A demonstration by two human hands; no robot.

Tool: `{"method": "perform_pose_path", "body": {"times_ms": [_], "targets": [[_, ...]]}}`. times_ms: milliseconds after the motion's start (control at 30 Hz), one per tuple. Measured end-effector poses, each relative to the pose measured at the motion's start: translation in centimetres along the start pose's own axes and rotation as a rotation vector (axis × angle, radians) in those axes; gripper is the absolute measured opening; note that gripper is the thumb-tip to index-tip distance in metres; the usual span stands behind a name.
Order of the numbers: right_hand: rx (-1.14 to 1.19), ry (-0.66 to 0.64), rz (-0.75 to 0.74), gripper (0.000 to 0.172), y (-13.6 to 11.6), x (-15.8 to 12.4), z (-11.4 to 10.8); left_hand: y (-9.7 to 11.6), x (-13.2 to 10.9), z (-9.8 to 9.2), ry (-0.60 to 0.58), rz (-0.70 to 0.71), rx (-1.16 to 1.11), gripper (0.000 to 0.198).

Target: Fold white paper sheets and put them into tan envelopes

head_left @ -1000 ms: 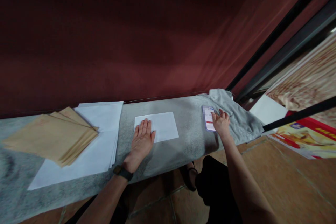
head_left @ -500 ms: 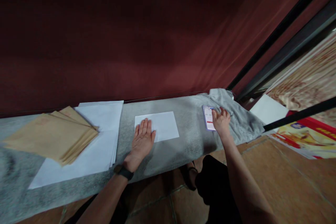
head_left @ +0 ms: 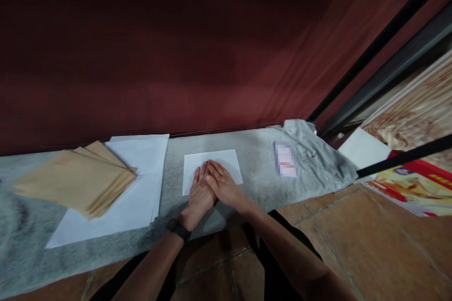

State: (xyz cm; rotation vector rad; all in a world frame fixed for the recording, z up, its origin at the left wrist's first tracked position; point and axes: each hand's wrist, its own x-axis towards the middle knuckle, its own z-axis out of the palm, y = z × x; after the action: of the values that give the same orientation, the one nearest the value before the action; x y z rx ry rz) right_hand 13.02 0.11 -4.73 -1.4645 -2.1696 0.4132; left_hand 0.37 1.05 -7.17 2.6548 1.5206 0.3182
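Far left: brown envelopes (head_left: 76, 178), fanned, lying on larger white sheets (head_left: 146, 197). Sheets overlap unevenly and rest on the grey cloth (head_left: 257, 162). Dark red wall (head_left: 197, 66) behind.

Right of the sheets, well apart from the envelopes: small white paper (head_left: 229, 160), flat on the cloth, partly covered by both hands. Left hand (head_left: 202, 193): palm down on the paper, nearer its left end. Visible fingers straight, the outermost slightly parted from its neighbour; thumb hidden, its position cannot be told. Dark watch (head_left: 179, 229) on the left wrist.

Right hand (head_left: 224, 186): laid across the thumb side of the left, the 2 touching. Its fingers extended, held close together, pointing up and left; pinching nothing. Cannot tell whether its fingertips reach the paper or rest on the left hand alone.

Further right, apart from both hands: phone (head_left: 286, 160), face up on the cloth, screen pixelated. Cloth rumpled beyond it. Far right: 1 white board (head_left: 364, 148), red-and-yellow box (head_left: 413, 181), black bar (head_left: 406, 156) crossing in front.
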Motion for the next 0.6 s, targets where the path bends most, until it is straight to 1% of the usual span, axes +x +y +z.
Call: {"method": "perform_pose_path", "body": {"times_ms": [100,200,333,467,600], "targets": [[-0.07,0.005,0.045,0.055,-0.2,0.3,1.1,-0.9,-0.1,-0.3,-0.016,-0.057,0.028,0.061],[-0.136,0.034,0.087,0.055,0.6,0.0,1.2,-2.1,-0.5,-0.9,-0.02,-0.12,0.06,0.059],[-0.201,0.047,0.085,0.059,2.0,-1.0,0.8,-4.0,-1.5,-1.4,0.034,-0.173,0.07,0.062],[-0.248,0.071,0.15,0.062,3.5,-1.8,0.1,-5.7,-2.3,-1.3,0.065,-0.23,0.069,0.063],[-0.292,0.13,0.215,0.06,5.1,-2.4,-0.7,-6.6,-2.6,-1.4,0.07,-0.298,0.075,0.063]]}}
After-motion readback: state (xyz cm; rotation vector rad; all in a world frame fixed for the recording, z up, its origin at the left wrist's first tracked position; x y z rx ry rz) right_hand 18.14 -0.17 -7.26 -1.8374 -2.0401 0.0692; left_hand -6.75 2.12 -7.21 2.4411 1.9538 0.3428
